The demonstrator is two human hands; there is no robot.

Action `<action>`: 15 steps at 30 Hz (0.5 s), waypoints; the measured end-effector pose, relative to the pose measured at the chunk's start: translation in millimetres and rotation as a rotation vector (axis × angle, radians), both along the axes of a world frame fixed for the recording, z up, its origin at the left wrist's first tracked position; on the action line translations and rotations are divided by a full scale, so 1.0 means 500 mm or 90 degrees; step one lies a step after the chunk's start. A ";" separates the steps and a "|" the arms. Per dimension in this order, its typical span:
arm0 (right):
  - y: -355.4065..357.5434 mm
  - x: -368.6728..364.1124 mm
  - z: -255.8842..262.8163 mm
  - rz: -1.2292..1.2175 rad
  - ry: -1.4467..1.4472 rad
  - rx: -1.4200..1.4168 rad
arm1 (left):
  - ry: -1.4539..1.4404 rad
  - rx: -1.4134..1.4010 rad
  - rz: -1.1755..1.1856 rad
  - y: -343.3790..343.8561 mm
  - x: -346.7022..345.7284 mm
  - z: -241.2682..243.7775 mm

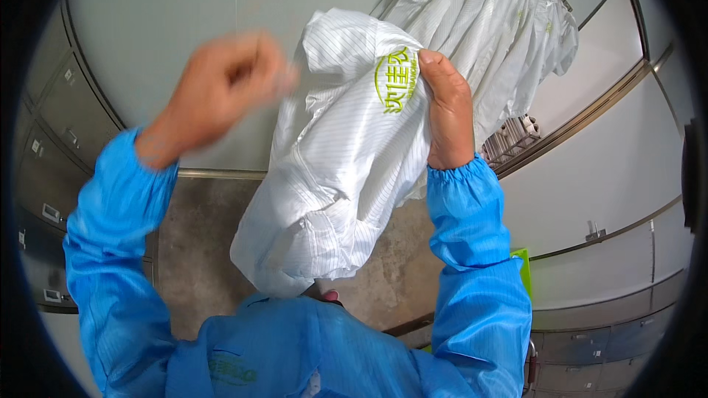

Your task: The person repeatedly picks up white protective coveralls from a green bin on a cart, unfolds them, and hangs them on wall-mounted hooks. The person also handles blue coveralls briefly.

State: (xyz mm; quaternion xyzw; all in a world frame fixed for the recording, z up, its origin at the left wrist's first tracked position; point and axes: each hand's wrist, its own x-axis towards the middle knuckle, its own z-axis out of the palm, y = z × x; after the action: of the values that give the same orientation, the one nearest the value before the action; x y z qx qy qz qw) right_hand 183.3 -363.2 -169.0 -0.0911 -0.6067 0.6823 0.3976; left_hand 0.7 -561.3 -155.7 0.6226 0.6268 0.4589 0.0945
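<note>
A white pinstriped work garment with green printed writing hangs in front of me from my right hand, whose thumb and fingers pinch its upper edge. My left hand is raised beside the garment, to the left of its upper part, and is blurred. Its fingers are curled, and whether they hold anything cannot be made out. Both my forearms are in blue sleeves with elastic cuffs. The garment's lower end hangs in folds close to my blue jacket.
Several similar white garments hang in a row at the upper right, near the wall. A wire rack stands below them. Grey metal lockers line the left, with more drawers or lockers at lower right. A green object shows behind my right sleeve.
</note>
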 end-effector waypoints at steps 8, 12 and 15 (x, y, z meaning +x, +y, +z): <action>-0.018 -0.042 0.004 0.000 0.031 0.012 | -0.257 -0.456 0.034 -0.063 0.074 -0.218; -0.005 -0.054 -0.002 0.018 0.069 0.035 | -0.407 -0.215 0.020 -0.030 0.033 -0.275; 0.017 -0.053 -0.019 0.015 0.058 0.027 | -0.565 -0.146 -0.007 0.007 0.041 -0.263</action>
State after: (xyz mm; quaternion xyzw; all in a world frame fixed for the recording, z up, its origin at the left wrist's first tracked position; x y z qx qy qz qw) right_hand 156.8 -354.6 -178.3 -0.0444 -0.6034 0.6774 0.4184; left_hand 21.1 -558.0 -287.1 0.3545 0.5690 0.6086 0.4244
